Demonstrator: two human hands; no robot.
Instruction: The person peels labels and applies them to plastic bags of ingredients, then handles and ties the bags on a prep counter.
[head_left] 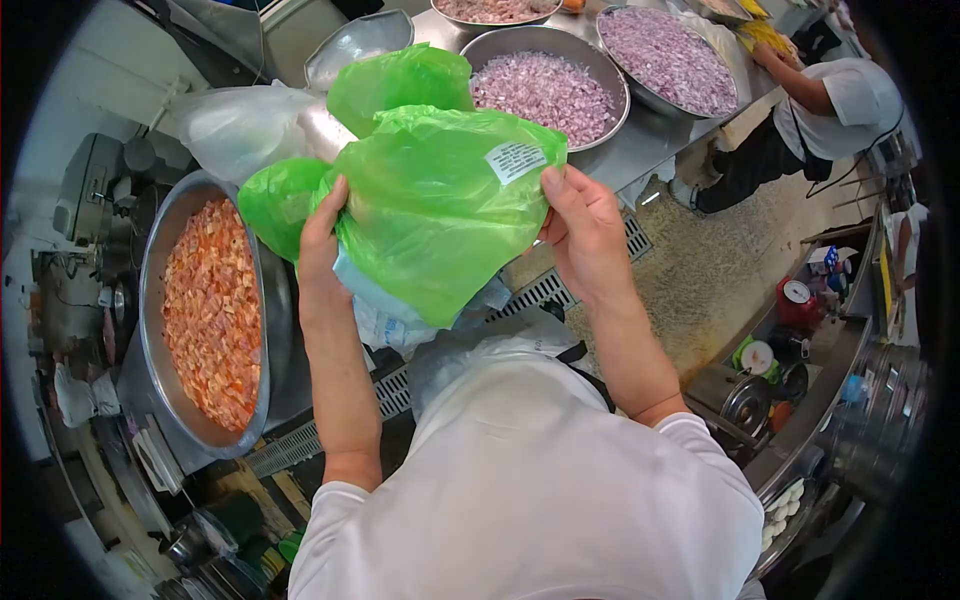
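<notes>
A translucent green plastic bag (430, 200) with a small white printed label (515, 160) is stretched between my two hands. My left hand (322, 240) grips its left edge, the thumb lying on top. At the upper right edge, just below the label, my right hand (585, 225) pinches the plastic between thumb and fingers. More green plastic (400, 85) bulges out behind and to the left; whether it is part of the same bag I cannot tell. Light blue plastic (375, 285) shows under the bag near my left hand.
A large metal bowl (150, 330) of diced orange-red food stands at left. Behind the bag, on the steel table (655, 150), are bowls of chopped purplish onion (545, 90) and clear plastic (235, 125). Another person (840, 100) works at upper right. Pots (735, 400) stand lower right.
</notes>
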